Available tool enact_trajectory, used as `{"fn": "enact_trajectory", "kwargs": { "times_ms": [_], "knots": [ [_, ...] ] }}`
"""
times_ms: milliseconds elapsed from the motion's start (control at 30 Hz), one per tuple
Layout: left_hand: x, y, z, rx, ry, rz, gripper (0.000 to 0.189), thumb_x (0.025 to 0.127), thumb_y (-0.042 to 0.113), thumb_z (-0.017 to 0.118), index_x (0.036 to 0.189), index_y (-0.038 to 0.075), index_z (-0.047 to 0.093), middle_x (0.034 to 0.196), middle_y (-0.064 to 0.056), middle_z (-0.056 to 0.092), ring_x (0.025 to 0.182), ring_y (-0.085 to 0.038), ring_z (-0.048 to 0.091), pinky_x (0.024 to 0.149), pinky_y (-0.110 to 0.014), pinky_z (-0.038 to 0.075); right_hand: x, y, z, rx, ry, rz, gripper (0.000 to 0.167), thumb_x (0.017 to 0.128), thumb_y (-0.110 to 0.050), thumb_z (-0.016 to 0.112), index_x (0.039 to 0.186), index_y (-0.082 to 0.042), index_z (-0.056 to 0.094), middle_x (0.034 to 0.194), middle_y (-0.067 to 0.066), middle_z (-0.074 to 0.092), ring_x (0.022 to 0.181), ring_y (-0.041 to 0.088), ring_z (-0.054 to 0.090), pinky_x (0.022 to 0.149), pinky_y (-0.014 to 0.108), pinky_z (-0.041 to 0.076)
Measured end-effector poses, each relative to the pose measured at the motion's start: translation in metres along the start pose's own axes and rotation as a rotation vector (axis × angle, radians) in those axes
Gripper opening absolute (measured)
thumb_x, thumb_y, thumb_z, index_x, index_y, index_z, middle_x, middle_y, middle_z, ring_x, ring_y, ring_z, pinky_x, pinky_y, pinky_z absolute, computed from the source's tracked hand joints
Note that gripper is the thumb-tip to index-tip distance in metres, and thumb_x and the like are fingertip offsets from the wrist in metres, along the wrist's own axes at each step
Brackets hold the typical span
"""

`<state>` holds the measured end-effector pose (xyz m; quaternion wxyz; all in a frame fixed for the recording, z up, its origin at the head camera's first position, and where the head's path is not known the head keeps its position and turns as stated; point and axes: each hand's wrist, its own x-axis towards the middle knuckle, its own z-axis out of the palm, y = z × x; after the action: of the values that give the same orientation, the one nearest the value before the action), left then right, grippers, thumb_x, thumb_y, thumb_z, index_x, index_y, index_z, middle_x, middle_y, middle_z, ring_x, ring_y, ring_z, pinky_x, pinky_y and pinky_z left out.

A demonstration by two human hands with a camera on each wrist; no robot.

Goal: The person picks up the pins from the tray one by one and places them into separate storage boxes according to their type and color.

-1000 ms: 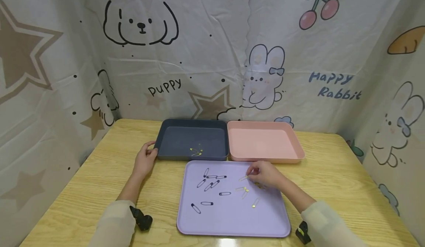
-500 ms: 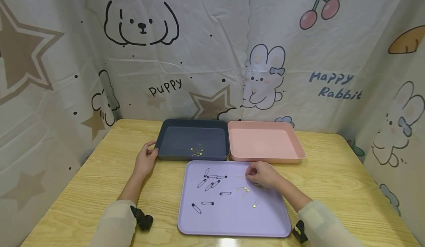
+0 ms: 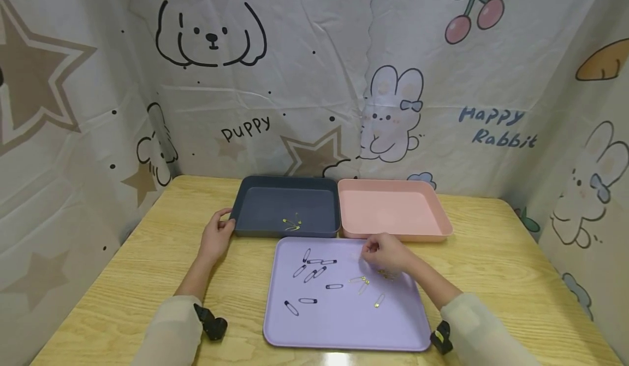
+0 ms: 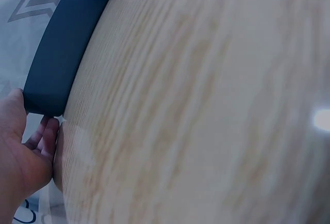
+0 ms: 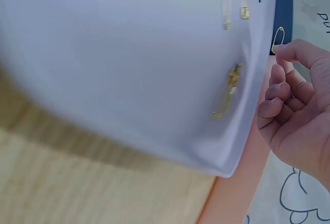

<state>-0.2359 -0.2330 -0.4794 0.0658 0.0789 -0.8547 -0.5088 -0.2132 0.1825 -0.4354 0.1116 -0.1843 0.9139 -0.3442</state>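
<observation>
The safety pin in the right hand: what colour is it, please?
The safety pin is gold-coloured; it shows best in the right wrist view.

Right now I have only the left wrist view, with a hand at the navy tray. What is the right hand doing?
Observer: The right hand pinches a gold safety pin at its fingertips; the right wrist view shows it.
Operator: And inside the navy tray, which I see only from outside?
Observer: In the head view, a few gold safety pins lie near its front edge.
Operator: What about the purple tray?
Observer: Black safety pins lie scattered over its left half.
</observation>
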Motion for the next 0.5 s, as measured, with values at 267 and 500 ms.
{"fn": "enact_trajectory", "kwargs": {
  "times_ms": [267,500],
  "knots": [
    [0.000,-0.001,0.000,0.008,0.001,-0.002,0.041,0.097,0.024,0.046,0.137,0.014,0.044,0.087,-0.004,0.051,0.068,-0.011,0.045,0.062,-0.025,0.040,0.012,-0.015,-0.006,0.040,0.021,-0.006,0.006,0.082,-0.010,0.064,0.080,-0.005,0.066,0.073,0.000,0.057,0.067,0.011,0.048,0.059,0.021,0.040],
    [-0.001,0.002,0.000,0.012,0.016,-0.004,0.040,0.097,0.024,0.047,0.136,0.015,0.045,0.088,-0.005,0.052,0.069,-0.010,0.046,0.063,-0.024,0.040,0.028,-0.034,-0.007,0.019,0.062,-0.024,0.007,0.079,-0.012,0.065,0.078,-0.005,0.067,0.070,-0.001,0.056,0.065,0.011,0.047,0.058,0.022,0.039]
  ]
}}
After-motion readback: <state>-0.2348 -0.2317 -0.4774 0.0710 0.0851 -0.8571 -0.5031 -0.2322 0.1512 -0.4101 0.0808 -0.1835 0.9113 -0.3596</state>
